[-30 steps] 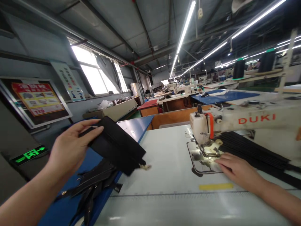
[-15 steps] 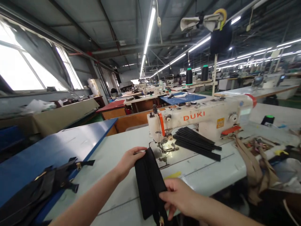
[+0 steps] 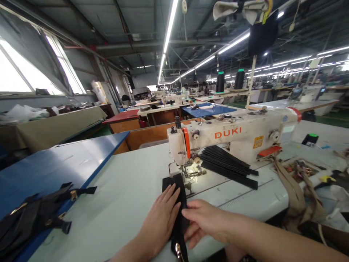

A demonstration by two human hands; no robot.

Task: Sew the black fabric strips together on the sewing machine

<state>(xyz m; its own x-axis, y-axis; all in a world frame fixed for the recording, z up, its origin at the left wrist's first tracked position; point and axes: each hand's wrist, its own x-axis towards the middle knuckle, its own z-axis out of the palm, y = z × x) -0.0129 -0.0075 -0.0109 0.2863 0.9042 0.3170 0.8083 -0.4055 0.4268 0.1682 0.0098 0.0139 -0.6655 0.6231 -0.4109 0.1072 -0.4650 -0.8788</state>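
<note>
Now our left hand point(image 3: 160, 218) lies flat on the long black cloth strap point(image 3: 178, 185); our right hand point(image 3: 203, 222) pinches its edge. Past our fingertips its end sits by the white sewing machine point(image 3: 231, 134), not under the needle yet, we think.

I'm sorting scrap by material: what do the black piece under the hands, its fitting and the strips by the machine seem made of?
Black piece: apparently matte woven fabric or webbing; no sheen, pressed flat under the left hand. Its fitting: gold-toned metal, judging by the glint. Black strips: flat, straight, matte, perhaps webbing or leatherette; unclear.
</note>
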